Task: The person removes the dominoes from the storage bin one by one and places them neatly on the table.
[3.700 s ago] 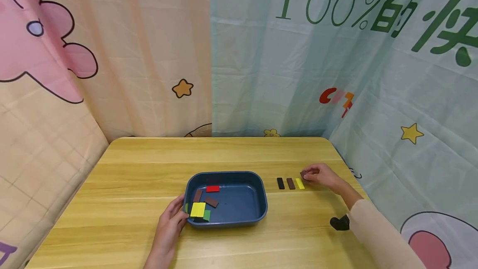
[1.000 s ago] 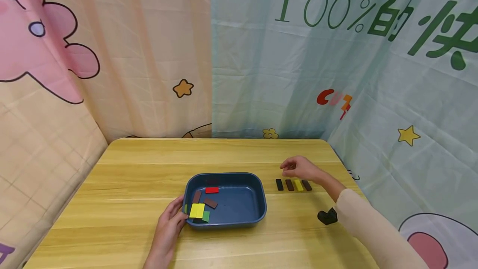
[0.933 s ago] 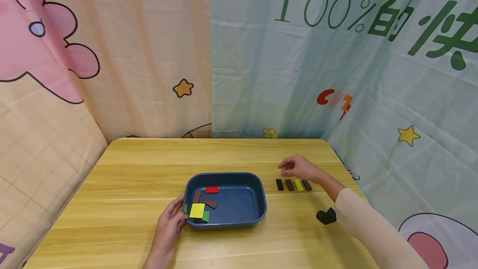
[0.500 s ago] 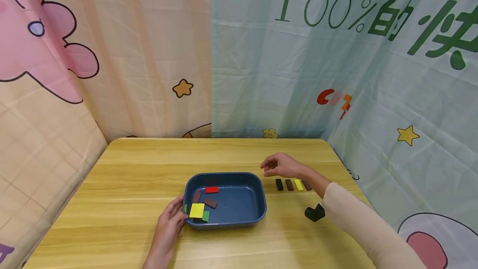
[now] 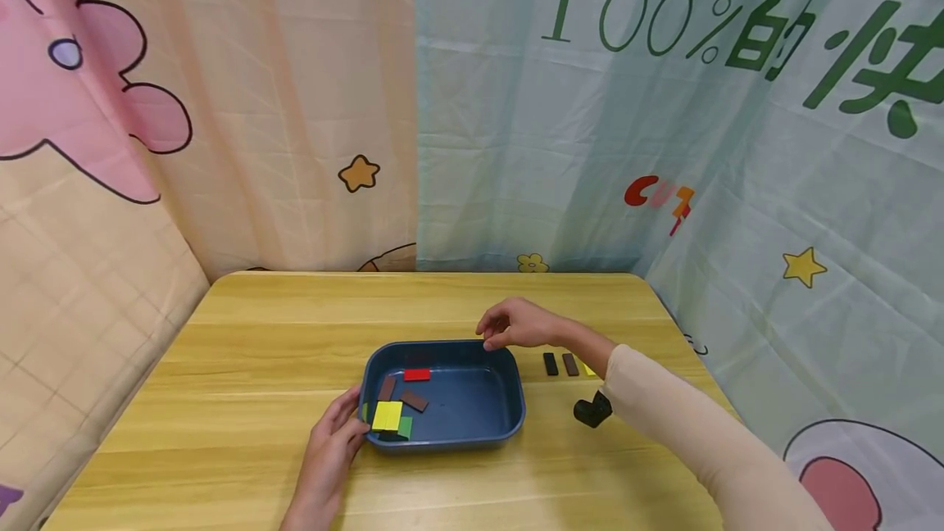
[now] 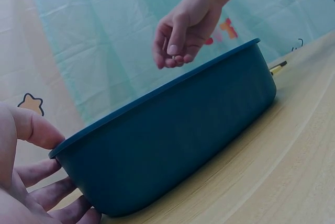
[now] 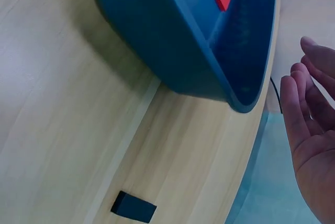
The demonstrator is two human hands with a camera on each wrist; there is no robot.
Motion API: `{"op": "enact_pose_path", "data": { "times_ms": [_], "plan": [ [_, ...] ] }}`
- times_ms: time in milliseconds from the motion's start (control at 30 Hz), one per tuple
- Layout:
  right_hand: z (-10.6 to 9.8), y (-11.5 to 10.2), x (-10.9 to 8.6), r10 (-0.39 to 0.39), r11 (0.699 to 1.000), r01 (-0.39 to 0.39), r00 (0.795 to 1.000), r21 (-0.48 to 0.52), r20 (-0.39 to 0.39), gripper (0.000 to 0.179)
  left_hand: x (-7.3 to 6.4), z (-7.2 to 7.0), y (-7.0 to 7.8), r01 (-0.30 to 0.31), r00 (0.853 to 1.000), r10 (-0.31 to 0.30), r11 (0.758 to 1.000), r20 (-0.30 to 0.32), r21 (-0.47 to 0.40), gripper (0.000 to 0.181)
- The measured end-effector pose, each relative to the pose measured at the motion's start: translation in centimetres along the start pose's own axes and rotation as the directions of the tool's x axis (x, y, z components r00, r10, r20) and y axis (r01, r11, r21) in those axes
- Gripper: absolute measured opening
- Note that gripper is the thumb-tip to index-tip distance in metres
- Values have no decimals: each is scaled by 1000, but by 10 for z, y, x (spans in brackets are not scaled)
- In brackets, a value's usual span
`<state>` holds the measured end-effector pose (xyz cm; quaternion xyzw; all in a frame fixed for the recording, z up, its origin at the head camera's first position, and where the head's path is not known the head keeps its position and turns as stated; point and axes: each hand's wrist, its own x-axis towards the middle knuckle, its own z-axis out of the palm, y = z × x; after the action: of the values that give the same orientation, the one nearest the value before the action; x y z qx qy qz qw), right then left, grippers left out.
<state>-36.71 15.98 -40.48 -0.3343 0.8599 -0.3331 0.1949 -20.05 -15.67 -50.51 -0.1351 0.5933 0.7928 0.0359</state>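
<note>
A dark blue plastic bin (image 5: pixel 472 412) sits mid-table. My left hand (image 5: pixel 332 441) holds its left end, thumb at the rim and fingers (image 6: pixel 55 192) against the outer wall. Inside lie flat domino-like tiles: a red tile (image 5: pixel 417 374), two brown tiles (image 5: pixel 415 401), yellow tiles (image 5: pixel 387 415) and a green tile (image 5: pixel 405 428). Above the bin's back right corner hovers my right hand (image 5: pixel 519 323), fingers loosely bent around nothing. Right of the bin stand a black tile (image 5: pixel 550 364), a brown tile (image 5: pixel 570 364) and a yellow tile (image 5: pixel 589 369), partly behind the sleeve.
The wooden table (image 5: pixel 221 433) reaches back to printed curtains (image 5: pixel 516 146). A black device (image 5: pixel 592 410) hangs below my right forearm and moves with it. The right sleeve (image 5: pixel 686 416) covers the right end of the tile row.
The right hand set a brown tile at the row's right end, let go, and moved left over the bin's back corner. The left hand and bin stayed in place.
</note>
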Motion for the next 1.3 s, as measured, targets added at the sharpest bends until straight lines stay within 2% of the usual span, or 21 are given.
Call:
{"op": "enact_pose_path", "data": {
  "times_ms": [367, 633, 800, 967, 1167, 1300],
  "plan": [
    [15, -18, 27, -20, 997, 27, 995, -75, 96, 27, 0, -1, 0, 16, 1000, -16, 1000, -6, 2, 64],
    [31, -21, 42, -66, 988, 87, 985, -126, 160, 25, 0, -1, 0, 14, 1000, -14, 1000, -4, -4, 64],
    [44, -23, 49, -67, 983, 100, 976, -153, 209, 24, 0, -2, -1, 15, 1000, -15, 1000, -7, 2, 65],
    [54, -24, 56, -57, 984, 95, 969, -149, 242, 24, -1, -3, -1, 14, 1000, -14, 1000, -4, -1, 65],
    [69, -31, 69, -88, 977, 142, 948, -160, 305, 25, 0, -3, -1, 16, 1000, -16, 1000, -3, 5, 65],
    [75, -35, 75, -87, 984, 132, 941, -117, 326, 24, 1, 0, -1, -5, 1000, 5, 1000, 12, 3, 64]
  ]
}}
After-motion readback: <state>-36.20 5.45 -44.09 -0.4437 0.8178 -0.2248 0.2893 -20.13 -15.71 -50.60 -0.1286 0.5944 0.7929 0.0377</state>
